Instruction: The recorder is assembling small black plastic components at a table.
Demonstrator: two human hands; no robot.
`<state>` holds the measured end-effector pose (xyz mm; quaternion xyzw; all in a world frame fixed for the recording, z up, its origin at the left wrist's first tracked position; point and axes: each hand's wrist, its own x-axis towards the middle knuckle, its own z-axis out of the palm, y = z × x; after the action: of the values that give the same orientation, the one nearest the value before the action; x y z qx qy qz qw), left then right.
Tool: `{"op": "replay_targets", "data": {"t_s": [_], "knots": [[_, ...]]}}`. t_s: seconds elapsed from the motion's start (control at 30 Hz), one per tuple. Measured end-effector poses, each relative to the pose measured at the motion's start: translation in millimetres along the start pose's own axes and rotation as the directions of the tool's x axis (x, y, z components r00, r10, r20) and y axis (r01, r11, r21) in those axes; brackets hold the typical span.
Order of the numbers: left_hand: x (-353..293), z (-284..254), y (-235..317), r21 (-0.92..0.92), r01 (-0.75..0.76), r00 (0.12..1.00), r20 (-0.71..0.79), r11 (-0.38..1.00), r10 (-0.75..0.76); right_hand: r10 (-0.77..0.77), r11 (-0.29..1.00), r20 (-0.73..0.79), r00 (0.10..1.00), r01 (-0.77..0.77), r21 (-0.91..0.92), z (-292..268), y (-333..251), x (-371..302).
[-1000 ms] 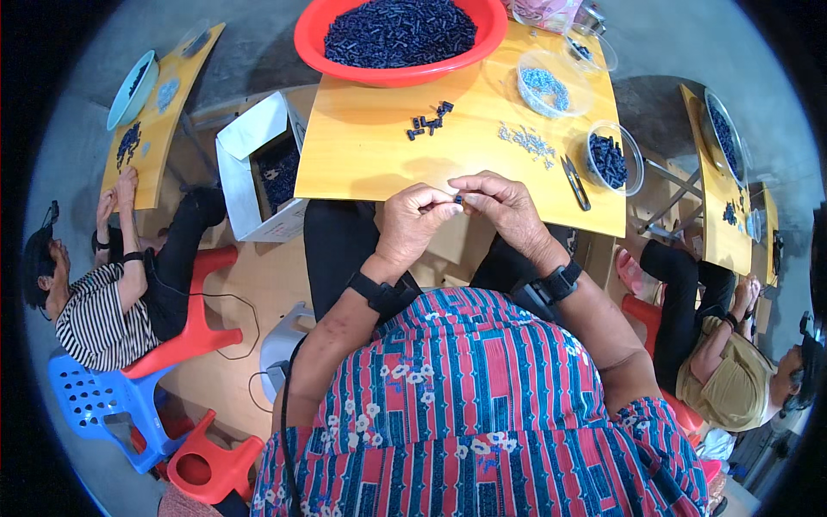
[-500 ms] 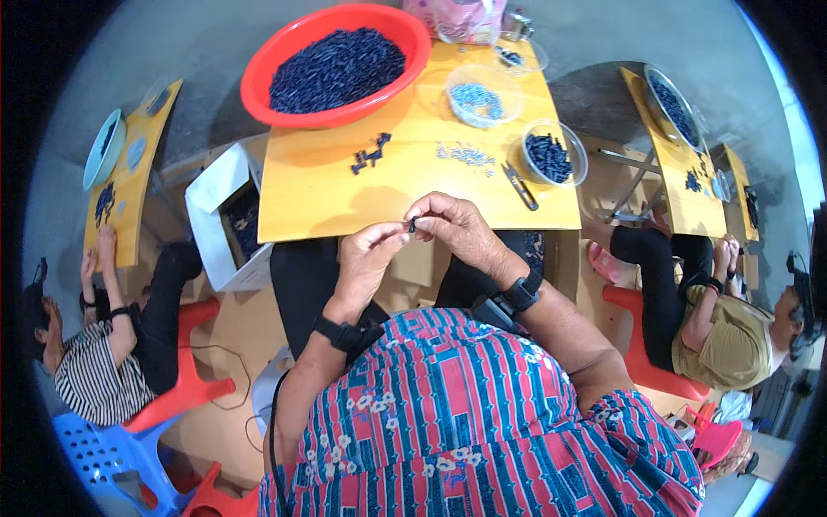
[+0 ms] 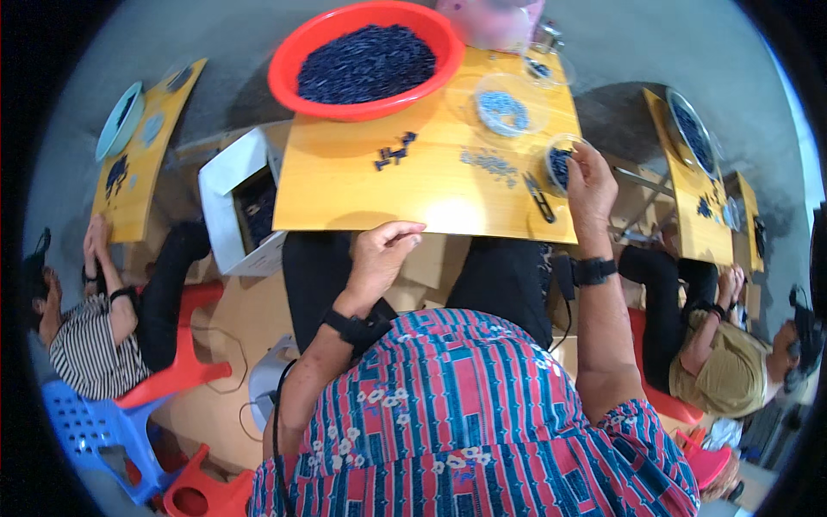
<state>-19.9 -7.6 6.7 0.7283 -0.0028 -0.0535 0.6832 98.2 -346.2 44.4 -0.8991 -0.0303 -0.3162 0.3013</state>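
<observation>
My left hand [image 3: 382, 263] is at the table's near edge, thumb and forefinger stretched out a little apart, with nothing visible between them. My right hand [image 3: 593, 185] reaches over the right side of the clear round bowl [image 3: 562, 140] of small dark pieces. Its fingers are curled together and partly hidden, so I cannot make out what they hold. Beside that bowl lie black-handled thread snips [image 3: 540, 201]. Small pale blue-grey pieces [image 3: 489, 164] are scattered to their left. A small group of dark pieces [image 3: 395, 152] lies further left on the yellow table [image 3: 345, 194].
A large red basin [image 3: 284, 82] full of dark pieces stands at the back left. Behind the scattered pieces is a clear bowl of light-blue pieces [image 3: 502, 112]. A white box [image 3: 226, 207] stands left of the table. People sit at side tables [image 3: 142, 202] on both sides.
My hands have parted. The right one has moved away to the bowl of dark pieces; the left stays near the table edge. The small dark piece between my fingertips is out of sight.
</observation>
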Motion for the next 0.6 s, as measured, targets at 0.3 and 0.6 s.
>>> {"op": "replay_targets", "data": {"t_s": [0.3, 0.6], "knots": [[0.3, -6.7, -7.1, 0.004, 0.028, 0.998, -0.052, 1.000, -0.028, -0.184, 0.957, 0.323, 0.928, 0.094, 0.274, 53.0, -86.7, -38.3], [-2.5, -19.9, -3.7, 0.392, -0.253, 0.942, -0.106, 0.884, 0.317, -0.197, 0.966, 0.514, 0.835, 0.075, 0.249, 89.9, -120.3, -40.8]]}}
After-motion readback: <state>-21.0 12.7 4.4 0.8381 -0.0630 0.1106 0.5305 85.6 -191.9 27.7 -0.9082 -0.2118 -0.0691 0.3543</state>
